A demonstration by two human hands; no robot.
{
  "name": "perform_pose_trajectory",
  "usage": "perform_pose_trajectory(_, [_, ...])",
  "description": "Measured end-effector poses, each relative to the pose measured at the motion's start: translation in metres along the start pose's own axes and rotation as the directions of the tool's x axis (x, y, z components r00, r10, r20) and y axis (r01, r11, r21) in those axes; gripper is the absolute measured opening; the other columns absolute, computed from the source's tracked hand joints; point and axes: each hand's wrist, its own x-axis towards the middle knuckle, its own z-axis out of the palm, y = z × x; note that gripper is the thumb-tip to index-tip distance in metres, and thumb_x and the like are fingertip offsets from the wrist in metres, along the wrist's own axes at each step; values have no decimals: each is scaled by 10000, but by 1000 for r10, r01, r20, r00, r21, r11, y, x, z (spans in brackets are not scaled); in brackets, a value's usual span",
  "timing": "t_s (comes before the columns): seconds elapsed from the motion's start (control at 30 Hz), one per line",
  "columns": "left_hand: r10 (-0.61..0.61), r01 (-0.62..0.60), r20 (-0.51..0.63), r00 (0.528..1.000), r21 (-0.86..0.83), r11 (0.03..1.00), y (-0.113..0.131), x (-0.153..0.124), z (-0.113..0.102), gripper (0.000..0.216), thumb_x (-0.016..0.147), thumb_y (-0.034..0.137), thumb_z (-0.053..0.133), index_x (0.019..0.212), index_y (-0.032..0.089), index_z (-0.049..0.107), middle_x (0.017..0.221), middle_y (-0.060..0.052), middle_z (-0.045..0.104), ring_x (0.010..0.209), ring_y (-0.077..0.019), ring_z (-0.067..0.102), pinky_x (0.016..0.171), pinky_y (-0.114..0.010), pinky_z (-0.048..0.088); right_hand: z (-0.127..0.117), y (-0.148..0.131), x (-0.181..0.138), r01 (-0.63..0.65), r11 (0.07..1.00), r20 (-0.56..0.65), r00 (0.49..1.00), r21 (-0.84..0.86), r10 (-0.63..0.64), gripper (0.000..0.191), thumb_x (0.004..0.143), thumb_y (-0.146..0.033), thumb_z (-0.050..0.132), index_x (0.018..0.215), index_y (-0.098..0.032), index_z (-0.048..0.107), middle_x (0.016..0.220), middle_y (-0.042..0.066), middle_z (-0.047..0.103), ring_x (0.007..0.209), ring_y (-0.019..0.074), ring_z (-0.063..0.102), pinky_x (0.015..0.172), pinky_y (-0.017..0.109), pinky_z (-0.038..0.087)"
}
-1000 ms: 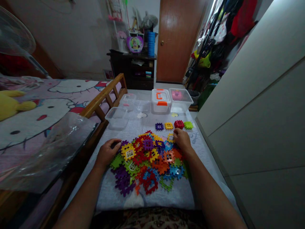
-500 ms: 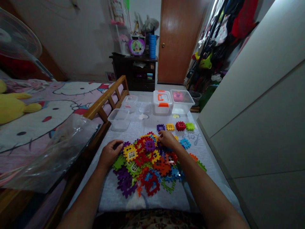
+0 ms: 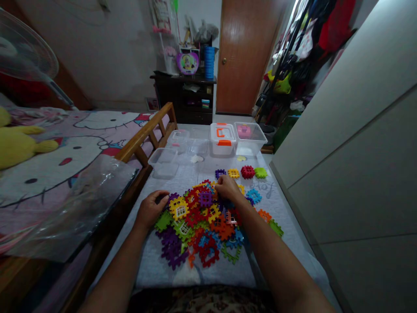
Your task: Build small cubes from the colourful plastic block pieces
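A heap of colourful notched plastic building tiles (image 3: 195, 217) lies on the cloth in front of me. At its left edge rests my left hand (image 3: 151, 209), thumb and forefinger apart, the fingertips beside a purple tile (image 3: 173, 198). My right hand (image 3: 227, 188) reaches over the back right of the heap with its fingers curled together and pointing down. What they hold, if anything, is hidden. Just beyond it, a row holds a purple tile (image 3: 220, 174), a yellow tile (image 3: 233, 173), red tiles (image 3: 248, 172) and a green tile (image 3: 261, 172).
Clear plastic tubs (image 3: 163, 163) stand at the back left. A lidded box with orange latches (image 3: 223, 141) and an open clear box (image 3: 250, 141) sit behind the row. A wooden bed rail (image 3: 145, 134) borders the left side, a pale cabinet (image 3: 345, 165) the right.
My right hand's fingers have curled in more and dipped slightly at the back of the heap. The left hand stays in place; the view has shifted a little.
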Motion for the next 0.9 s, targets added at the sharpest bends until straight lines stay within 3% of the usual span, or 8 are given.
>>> perform_pose_trajectory(0.1, [5, -5, -1, 1000, 0, 1000, -1, 0, 0, 404, 750, 542, 579, 905, 199, 724, 963, -73, 753, 925, -253, 688, 928, -359, 518, -10, 11, -1, -16, 977, -43, 999, 212, 26, 81, 700, -151, 569, 675, -203, 512, 619, -41, 533, 604, 118, 489, 540, 227, 293])
perform_pose_trajectory(0.23, [3, -3, 7, 1000, -1, 1000, -3, 0, 0, 406, 755, 543, 582, 914, 197, 723, 975, -74, 751, 931, -253, 688, 928, -354, 518, -32, 39, -6, 78, 882, -118, 993, 464, -26, 105, 720, -253, 578, 691, -217, 484, 609, -56, 484, 570, 120, 456, 550, 234, 337])
perform_pose_trajectory(0.33, [0, 0, 14, 1000, 5, 1000, -5, 0, 1, 409, 762, 545, 582, 924, 197, 723, 990, -75, 751, 943, -254, 686, 949, -360, 509, -45, 62, -13, 156, 899, -282, 959, 410, -37, 122, 734, -290, 590, 721, -222, 490, 639, -42, 501, 590, 136, 463, 577, 253, 361])
perform_pose_trajectory(0.43, [2, -2, 13, 1000, 5, 1000, -8, 1, 1, 407, 763, 549, 582, 925, 203, 723, 1000, -73, 754, 953, -256, 686, 957, -365, 507, -49, 77, -24, 228, 961, -383, 911, 156, -154, 56, 767, -221, 563, 740, -218, 514, 740, 8, 572, 685, 164, 512, 658, 278, 391])
perform_pose_trajectory(0.53, [0, 0, 15, 1000, 5, 1000, -9, 1, 2, 412, 759, 556, 586, 923, 204, 724, 1010, -76, 757, 957, -260, 689, 966, -374, 505, -47, 84, -35, 272, 957, -289, 912, -101, -290, 65, 810, -152, 549, 780, -208, 559, 892, 60, 609, 854, 196, 545, 777, 296, 411])
perform_pose_trajectory(0.6, [4, -4, 20, 1000, 8, 1000, -8, 1, 1, 413, 757, 556, 590, 926, 205, 725, 1015, -77, 758, 960, -261, 690, 967, -376, 507, -45, 86, -41, 265, 945, -181, 937, -194, -300, 74, 835, -138, 556, 827, -202, 592, 956, 73, 607, 928, 204, 545, 822, 295, 413])
perform_pose_trajectory(0.73, [12, -12, 19, 1000, 21, 1000, -8, 1, 1, 410, 759, 557, 592, 925, 208, 728, 1010, -71, 762, 954, -258, 693, 952, -370, 517, -46, 87, -46, 268, 938, -32, 959, -222, -281, 75, 832, -134, 604, 878, -189, 625, 1004, 65, 603, 966, 194, 550, 860, 284, 413])
perform_pose_trajectory(0.9, [5, -6, 11, 1000, 28, 1000, -13, 2, 2, 414, 762, 559, 588, 931, 209, 730, 1010, -73, 761, 949, -259, 696, 934, -364, 524, -48, 85, -45, 262, 938, 19, 964, -225, -264, 107, 827, -104, 597, 896, -174, 640, 992, 68, 610, 947, 187, 554, 848, 274, 415])
